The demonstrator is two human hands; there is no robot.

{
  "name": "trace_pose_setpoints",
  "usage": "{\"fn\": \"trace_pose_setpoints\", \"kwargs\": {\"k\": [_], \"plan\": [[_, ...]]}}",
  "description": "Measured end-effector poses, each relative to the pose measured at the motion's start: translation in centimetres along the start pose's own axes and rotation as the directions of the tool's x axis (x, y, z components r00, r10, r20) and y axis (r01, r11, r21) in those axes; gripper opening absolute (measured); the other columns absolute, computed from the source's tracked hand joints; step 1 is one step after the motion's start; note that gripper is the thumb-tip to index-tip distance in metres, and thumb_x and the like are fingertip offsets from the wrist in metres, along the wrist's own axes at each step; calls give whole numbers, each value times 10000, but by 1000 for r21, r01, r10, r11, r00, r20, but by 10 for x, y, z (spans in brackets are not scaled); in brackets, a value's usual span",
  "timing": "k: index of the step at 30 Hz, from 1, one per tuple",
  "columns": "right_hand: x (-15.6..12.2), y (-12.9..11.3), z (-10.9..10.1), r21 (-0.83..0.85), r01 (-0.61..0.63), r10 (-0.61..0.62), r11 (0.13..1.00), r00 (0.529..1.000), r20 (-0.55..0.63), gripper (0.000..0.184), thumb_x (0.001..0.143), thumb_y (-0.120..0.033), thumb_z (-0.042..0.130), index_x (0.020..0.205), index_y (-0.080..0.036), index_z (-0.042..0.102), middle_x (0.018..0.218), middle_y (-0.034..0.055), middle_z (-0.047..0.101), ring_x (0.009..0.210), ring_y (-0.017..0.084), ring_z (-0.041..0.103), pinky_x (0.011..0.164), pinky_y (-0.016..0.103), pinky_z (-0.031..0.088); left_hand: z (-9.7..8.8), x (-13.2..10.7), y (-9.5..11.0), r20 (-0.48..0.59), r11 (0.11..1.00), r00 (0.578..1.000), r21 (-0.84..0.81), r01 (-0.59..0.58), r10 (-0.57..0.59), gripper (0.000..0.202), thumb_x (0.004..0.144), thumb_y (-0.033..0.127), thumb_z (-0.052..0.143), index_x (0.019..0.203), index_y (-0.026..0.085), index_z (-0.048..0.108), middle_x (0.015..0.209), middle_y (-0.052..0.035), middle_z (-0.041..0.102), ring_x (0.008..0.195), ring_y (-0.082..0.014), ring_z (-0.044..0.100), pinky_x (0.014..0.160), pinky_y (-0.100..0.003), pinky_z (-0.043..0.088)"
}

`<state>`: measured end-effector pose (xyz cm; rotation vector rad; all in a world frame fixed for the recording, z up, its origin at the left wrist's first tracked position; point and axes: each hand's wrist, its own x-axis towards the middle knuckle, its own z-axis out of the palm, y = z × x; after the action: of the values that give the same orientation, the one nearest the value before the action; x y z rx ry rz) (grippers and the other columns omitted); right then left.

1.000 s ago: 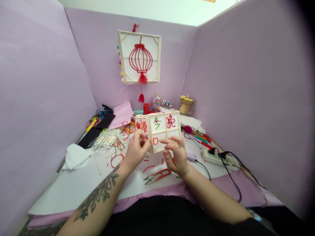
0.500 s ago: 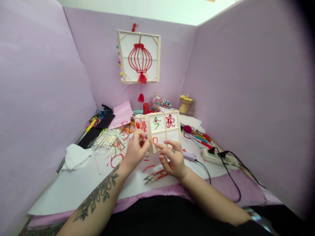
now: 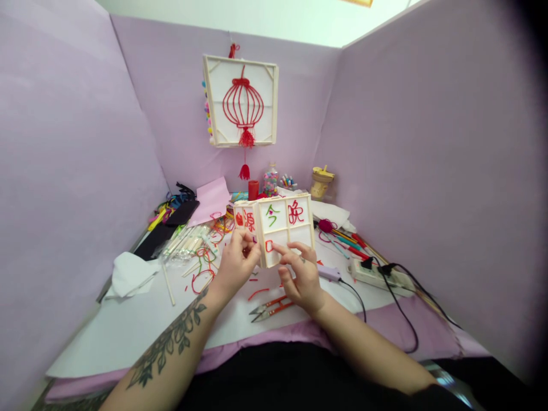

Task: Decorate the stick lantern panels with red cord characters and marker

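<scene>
A small box lantern [image 3: 282, 225] of pale wooden sticks and white paper panes is held up above the table. Red and green cord characters are stuck on its panes. My left hand [image 3: 234, 264] grips its lower left corner with the fingers closed round the frame. My right hand [image 3: 302, 274] is at the lower front pane, its forefinger pressing on a small red cord loop [image 3: 269, 245] there; the other fingers are curled loosely.
Red-handled snips [image 3: 274, 306] lie just below my hands. A purple glue gun [image 3: 329, 273] and a power strip [image 3: 377, 273] with black cables sit to the right. Coloured cords, sticks and paper litter the left. A larger lantern [image 3: 241, 100] hangs on the back wall.
My right hand has slid left along the lower pane, and its forefinger now covers part of the red loop. The left hand and the lantern have hardly moved.
</scene>
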<state>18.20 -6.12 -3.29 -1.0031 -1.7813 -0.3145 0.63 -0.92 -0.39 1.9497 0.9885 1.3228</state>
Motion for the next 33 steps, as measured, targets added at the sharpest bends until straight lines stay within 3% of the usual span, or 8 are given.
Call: {"fn": "trace_pose_setpoints", "kwargs": {"k": [10,15,17,19,21,23,26,33], "plan": [[12,-9,0,26,79,-80,997,996,43,77,875,-266,510,950,-249,509,1223,40,668,1125,273,485,929,467,379,0,1,1,-5,1000,1000,13,-28,28,148,866,249,526,884,222,381,613,88,475,502,-75,471,498,-188,376],[2,-1,-12,91,48,-27,995,975,-222,186,850,-219,503,1030,-256,474,1236,75,631,1124,267,504,952,487,407,-2,3,1,-28,999,999,32,-24,25,155,854,242,536,877,223,384,611,86,461,506,-77,447,500,-192,355],[-1,10,-18,38,-21,30,999,969,-245,207,840,-233,525,1042,-250,484,1217,93,615,1132,273,515,978,510,391,-4,4,0,-38,999,999,31,-16,17,157,852,244,535,873,224,381,610,86,449,509,-80,439,507,-196,355],[-1,25,-22,-15,-205,197,979,955,-220,247,832,-272,545,1072,-226,505,1229,128,582,1162,291,509,989,530,381,-7,6,-2,-49,1000,999,23,0,1,158,856,254,530,876,226,376,613,85,438,513,-84,437,510,-201,355],[1,42,-24,25,-471,470,882,871,-147,339,822,-340,552,1127,-196,517,1245,161,558,1120,300,539,934,516,430,-9,7,-4,-66,1000,998,16,18,-17,162,859,267,531,885,227,376,623,81,441,518,-87,443,509,-204,355],[3,56,-22,156,-689,694,707,719,33,400,813,-402,538,1145,-181,539,1184,156,597,945,261,609,793,441,502,-11,8,-7,-87,1000,996,6,29,-28,171,856,276,541,896,226,383,633,77,455,524,-89,455,515,-206,361],[5,63,-19,362,-809,784,463,564,258,395,786,-438,551,1080,-176,585,961,92,667,678,173,605,580,314,486,-14,10,-8,-116,999,992,-7,51,-51,174,854,291,552,912,223,403,630,74,478,526,-91,480,528,-208,372],[15,59,-8,609,-751,815,257,506,281,340,714,-423,683,928,-173,599,727,10,619,584,132,593,548,268,484,-24,15,3,-81,995,992,-12,94,-95,352,770,362,678,984,209,444,704,37,591,609,-117,574,592,-237,438]]}}
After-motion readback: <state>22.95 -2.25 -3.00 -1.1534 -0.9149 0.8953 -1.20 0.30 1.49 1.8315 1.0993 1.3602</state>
